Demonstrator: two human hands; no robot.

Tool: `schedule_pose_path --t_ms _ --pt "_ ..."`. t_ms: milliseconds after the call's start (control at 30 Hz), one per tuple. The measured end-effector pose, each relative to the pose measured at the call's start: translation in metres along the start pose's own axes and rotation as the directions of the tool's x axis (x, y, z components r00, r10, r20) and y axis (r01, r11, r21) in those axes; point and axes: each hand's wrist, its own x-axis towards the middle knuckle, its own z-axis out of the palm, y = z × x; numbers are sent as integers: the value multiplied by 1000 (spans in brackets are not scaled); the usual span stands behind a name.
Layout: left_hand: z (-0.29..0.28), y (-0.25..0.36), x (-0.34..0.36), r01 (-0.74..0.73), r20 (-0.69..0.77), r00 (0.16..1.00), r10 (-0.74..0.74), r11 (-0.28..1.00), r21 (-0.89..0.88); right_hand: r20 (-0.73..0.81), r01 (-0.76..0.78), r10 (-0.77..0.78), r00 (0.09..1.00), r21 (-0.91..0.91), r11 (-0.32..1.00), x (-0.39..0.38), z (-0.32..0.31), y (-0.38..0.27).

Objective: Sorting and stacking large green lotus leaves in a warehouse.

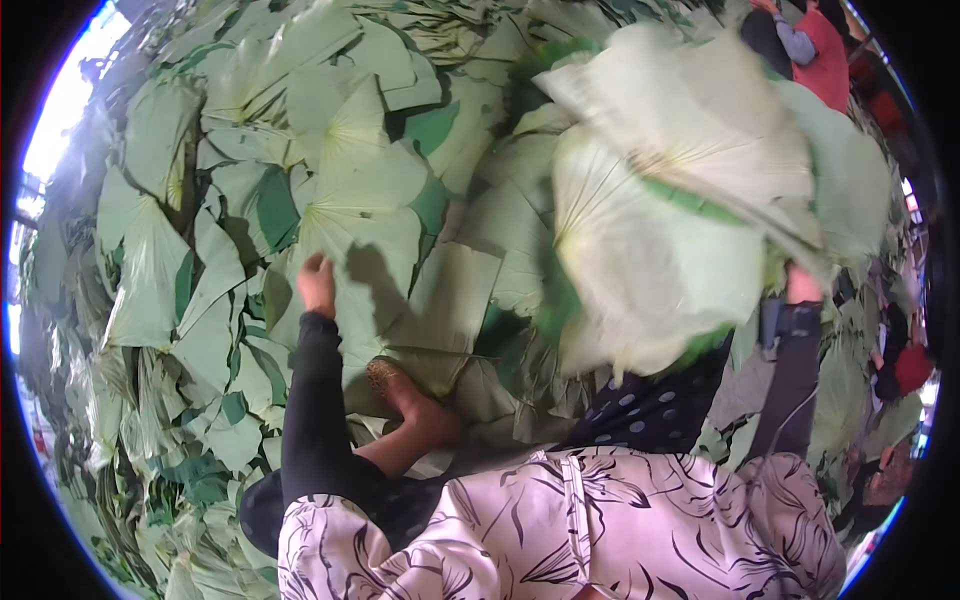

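On the right, my right hand (803,285) grips the lower edge of a stack of large pale-green lotus leaves (700,130). The stack is raised above the pile and blurred by motion, and it hides most of my fingers. My left hand (317,285), with its fingers curled together, is above the spread lotus leaves (360,210) left of the middle. Whether anything small is between those fingers I cannot make out. The hand's shadow falls on the leaves to its right.
Overlapping lotus leaves (150,270) cover the ground all around me. My bare foot (400,392) rests among them, close to my left forearm. A person in a red top (822,62) is at the far right, and another person in red (910,370) sits near the right rim.
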Motion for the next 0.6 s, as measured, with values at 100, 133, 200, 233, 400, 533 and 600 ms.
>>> schedule_pose_path --t_ms 100,133,200,233,400,533,600 --pt "70 -34 -36 -170 93 983 160 979 109 -645 -43 142 751 167 985 -19 -156 -60" --pt "54 -31 -71 -318 168 947 276 885 340 -685 -220 655 319 618 755 -3 -52 -21" --pt "100 -9 -115 -583 449 774 445 779 232 -800 -403 581 151 487 775 -49 -87 -27" --pt "121 25 -144 -555 546 768 334 773 308 -729 -325 683 36 638 698 -74 -98 -21" --pt "124 39 -200 -326 582 805 -112 736 593 -737 -591 558 381 270 760 -72 14 38" --pt "129 -43 -188 -538 643 747 168 720 438 -504 -595 405 763 -302 745 -16 120 5" --pt "131 -41 -179 -426 610 785 107 808 406 -290 -412 293 911 -689 597 -2 157 4"
